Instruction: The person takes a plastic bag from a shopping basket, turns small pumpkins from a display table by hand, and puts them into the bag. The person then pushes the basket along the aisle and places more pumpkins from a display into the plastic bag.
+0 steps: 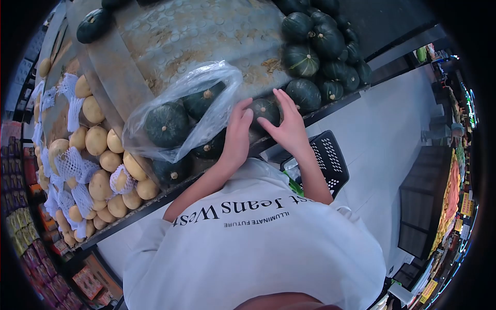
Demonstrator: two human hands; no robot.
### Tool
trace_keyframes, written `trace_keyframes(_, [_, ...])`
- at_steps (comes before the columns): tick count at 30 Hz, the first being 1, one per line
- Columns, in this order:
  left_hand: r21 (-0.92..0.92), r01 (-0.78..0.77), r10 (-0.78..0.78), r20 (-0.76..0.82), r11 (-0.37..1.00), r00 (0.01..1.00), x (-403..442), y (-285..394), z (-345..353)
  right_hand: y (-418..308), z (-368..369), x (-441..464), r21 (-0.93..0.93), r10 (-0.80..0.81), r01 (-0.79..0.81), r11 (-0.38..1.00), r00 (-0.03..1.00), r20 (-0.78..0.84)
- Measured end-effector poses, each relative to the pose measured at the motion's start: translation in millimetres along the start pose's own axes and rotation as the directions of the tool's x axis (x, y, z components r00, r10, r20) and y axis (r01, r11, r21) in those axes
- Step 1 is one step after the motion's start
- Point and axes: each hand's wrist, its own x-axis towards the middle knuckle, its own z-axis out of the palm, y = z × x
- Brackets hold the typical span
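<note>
A dark green pumpkin (265, 112) sits at the stand's front edge between my two hands. My left hand (239, 129) is at its left side, fingers together and nothing seen in them. On its right side is my right hand (287, 121), with thumb and fingers spread apart around the pumpkin. Whether either hand touches it is hard to tell. Left of my left hand lies a clear plastic bag (227, 72) with dark green pumpkins (167, 124) in it. More pumpkins lie under and beside the bag, partly hidden by my left forearm.
Several dark green pumpkins (301, 60) are piled at the right of the stand (206, 39). Yellow-brown round produce (96, 140), some in white foam nets, fills the left side. A black basket (329, 157) is below the edge, beside my right forearm.
</note>
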Motion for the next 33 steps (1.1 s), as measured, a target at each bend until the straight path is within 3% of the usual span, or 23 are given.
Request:
trace_keyframes(5, [-0.011,0.123,-0.123,-0.013,0.992,0.992,-2.6,-7.7,-2.9,-7.2,11.3,-0.3,-0.102,0.085,-0.071,0.992,0.987,0.139])
trace_keyframes(8, [-0.108,0.161,-0.162,-0.007,0.981,0.987,-4.3,-1.6,1.0,-11.2,16.1,-0.3,-0.191,0.128,-0.096,0.977,0.978,0.164])
trace_keyframes(11, [-0.139,0.299,-0.306,-0.033,0.944,0.951,-5.3,3.1,0.8,-16.3,10.7,1.1,-0.242,0.049,-0.021,0.97,0.993,0.109])
trace_keyframes(15, [0.133,0.08,-0.083,0.016,0.988,0.996,-4.6,-13.3,-10.5,-10.6,-8.1,14.1,0.153,-0.146,0.196,0.969,0.947,-0.287])
trace_keyframes(17, [0.161,0.038,-0.047,0.052,0.986,0.998,-5.5,-13.8,-9.7,7.6,-1.2,11.1,0.068,-0.29,0.311,0.948,0.932,-0.217])
trace_keyframes(19, [0.212,-0.005,-0.008,0.058,0.977,0.998,-3.2,-25.5,-10.5,7.5,3.1,6.2,-0.112,-0.168,0.191,0.975,0.968,0.188])
trace_keyframes(20, [0.239,-0.024,0.01,0.058,0.971,0.998,-2.9,-30.5,-11.2,5.7,-0.1,3.0,-0.152,0.106,-0.069,0.986,0.961,0.255])
trace_keyframes(23, [0.219,-0.02,0.004,0.073,0.976,0.997,-5.5,-23.8,-10.6,3.1,-13.7,7.0,-0.023,0.086,-0.086,0.996,0.996,-0.016])
trace_keyframes(24, [0.22,-0.01,-0.005,0.068,0.975,0.998,-6.4,-22.0,-10.7,0.5,-13.5,9.6,-0.059,-0.064,0.054,0.997,0.982,-0.179])
trace_keyframes(27, [0.219,-0.014,0.0,0.062,0.976,0.998,-5.4,-20.9,-9.8,7.5,0.1,6.5,-0.077,-0.387,0.386,0.919,0.854,-0.347])
trace_keyframes(28, [0.216,-0.033,0.02,0.062,0.976,0.998,-5.3,-23.0,-10.1,9.9,2.8,6.3,-0.205,-0.447,0.407,0.89,0.866,-0.222])
trace_keyframes(29, [0.214,-0.052,0.04,0.059,0.975,0.997,-5.5,-25.0,-10.5,10.6,3.2,5.5,-0.176,-0.263,0.247,0.953,0.962,-0.075])
trace_keyframes(30, [0.201,-0.067,0.057,0.053,0.977,0.997,-5.6,-27.2,-11.1,8.5,2.2,5.0,-0.172,-0.063,0.076,0.982,0.995,0.079])
trace_keyframes(31, [0.188,-0.08,0.073,0.045,0.979,0.996,-6.3,-29.3,-11.9,4.9,0.7,5.3,-0.194,0.14,-0.096,0.976,0.963,0.23])
trace_keyframes(32, [0.176,-0.095,0.09,0.037,0.98,0.995,-6.4,-30.3,-12.5,3.2,-10.3,10.3,-0.313,0.266,-0.166,0.935,0.914,0.308])
trace_keyframes(33, [0.144,-0.094,0.091,0.032,0.985,0.995,-6.5,-30.4,-12.7,2.7,-13.8,11.3,-0.211,0.2,-0.158,0.964,0.961,0.19])
